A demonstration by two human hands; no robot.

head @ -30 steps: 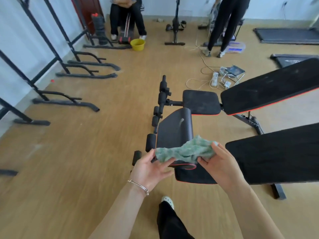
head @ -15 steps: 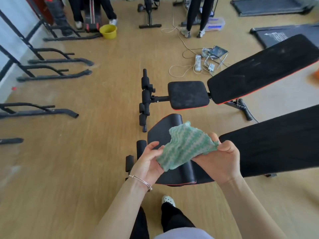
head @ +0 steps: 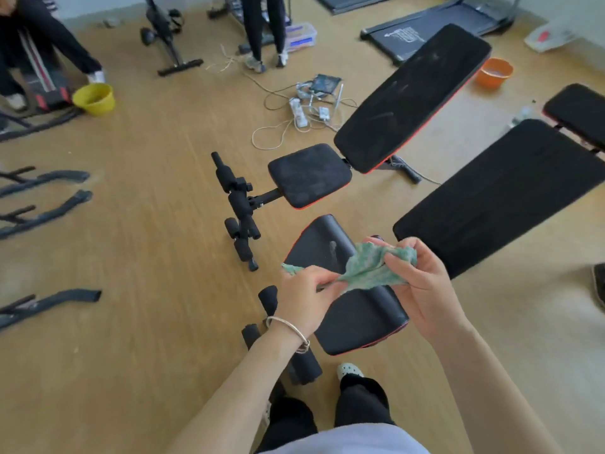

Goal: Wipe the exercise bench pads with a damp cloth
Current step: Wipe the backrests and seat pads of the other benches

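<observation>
From the head view, both hands hold the cloth (head: 366,268) stretched above the seat pad (head: 357,309): the left hand (head: 302,298) pinches one end, the right hand (head: 422,283) grips the bunched other end. The cloth hides part of the pad; the back pad (head: 497,194) runs off the frame's right edge.

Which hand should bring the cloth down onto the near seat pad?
Probably right: the right hand grips the bunched bulk of the cloth above the seat pad; the left hand only pinches one edge.
</observation>
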